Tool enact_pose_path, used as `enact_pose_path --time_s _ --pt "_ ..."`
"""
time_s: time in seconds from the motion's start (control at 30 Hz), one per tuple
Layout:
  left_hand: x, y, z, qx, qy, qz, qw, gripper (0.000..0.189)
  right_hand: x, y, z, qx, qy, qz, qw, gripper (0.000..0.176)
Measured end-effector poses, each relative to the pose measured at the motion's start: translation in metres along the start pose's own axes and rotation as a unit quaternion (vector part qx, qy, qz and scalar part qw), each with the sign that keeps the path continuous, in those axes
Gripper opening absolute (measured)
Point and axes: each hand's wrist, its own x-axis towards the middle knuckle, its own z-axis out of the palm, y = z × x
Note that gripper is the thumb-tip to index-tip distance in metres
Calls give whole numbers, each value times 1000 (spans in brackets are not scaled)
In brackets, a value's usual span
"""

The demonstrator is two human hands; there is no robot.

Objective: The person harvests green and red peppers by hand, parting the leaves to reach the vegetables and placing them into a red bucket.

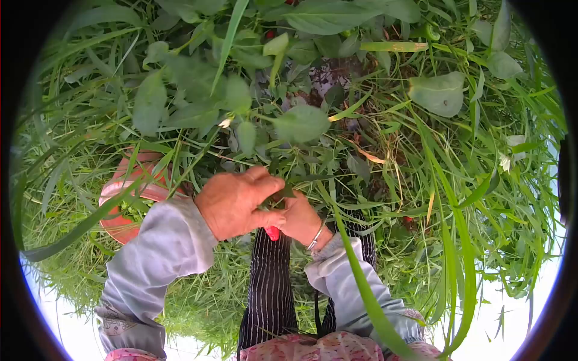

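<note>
My left hand and my right hand meet in front of the pepper plants, with fingers closed and touching. The tip of a red pepper sticks out below them, beside my left thumb and my right fingers. My fingers hide the rest of the pepper and its stem end. It sits in my right hand's grip; what the left fingers pinch is hidden. Green pepper leaves hang just above both hands. A metal bracelet circles my right wrist.
A reddish basket or bucket stands among the grass left of my left hand. Long grass blades cross in front of my right sleeve. A green pepper hangs at the upper right, and a red spot shows low in the grass.
</note>
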Motion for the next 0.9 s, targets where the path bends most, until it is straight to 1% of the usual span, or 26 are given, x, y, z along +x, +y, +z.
enact_pose_path --time_s 0.03,0.07,0.17,0.2,0.3,0.33,0.43,0.47,0.53,0.57,0.6,0.63,0.67,0.7,0.73,0.77,0.8,0.83,0.87,0.9 --pt "-1 -1 7 17 -10 -25 999 27 4 -26 -1 -33 -13 97 995 66" --pt "1 -3 10 34 -20 -50 998 26 8 -52 -1 -69 -34 192 978 77" --pt "0 -17 2 32 -54 -38 997 25 15 -4 6 -3 -16 7 1000 77" --pt "1 -13 0 32 -48 -32 998 20 14 -13 5 -6 -43 86 995 81" --pt "2 -6 2 154 -77 -37 984 20 15 -22 4 -78 -39 85 993 80" --pt "2 -8 4 127 -56 -56 989 13 15 -28 6 -54 -38 112 992 75" --pt "5 -12 7 53 -19 -76 995 11 22 -20 3 -63 -72 130 987 69" --pt "7 -11 5 -7 -20 -148 989 8 23 -15 3 -28 -66 111 991 66" --pt "11 -13 9 32 28 -125 991 5 26 -25 -1 -81 -94 124 984 68" --pt "11 -16 13 50 51 -113 991 5 23 -30 -1 -101 -108 113 983 72" --pt "7 -41 20 53 70 -128 988 8 20 -37 0 -120 -121 100 980 75" --pt "11 -52 20 55 89 -143 984 13 17 -44 0 -139 -133 88 977 79" --pt "10 -60 12 85 125 -94 984 14 13 -22 3 -204 -142 61 967 81" --pt "16 -60 4 113 160 -46 980 16 12 -25 6 -202 -112 -12 973 82" --pt "14 -68 4 71 93 -61 991 19 11 -28 9 -205 -79 -87 972 83" --pt "14 -67 6 172 92 -18 981 19 9 -32 7 -188 -74 -17 979 82" --pt "18 -63 8 274 91 27 957 18 12 -50 1 -171 -70 48 982 81" --pt "26 -56 9 373 88 75 921 18 15 -60 -3 -154 -61 111 980 79" --pt "40 -17 -4 345 84 -18 935 21 16 -55 -4 -223 -19 109 968 67" --pt "46 -13 -3 347 96 -19 933 24 18 -51 -8 -252 -28 109 961 62"
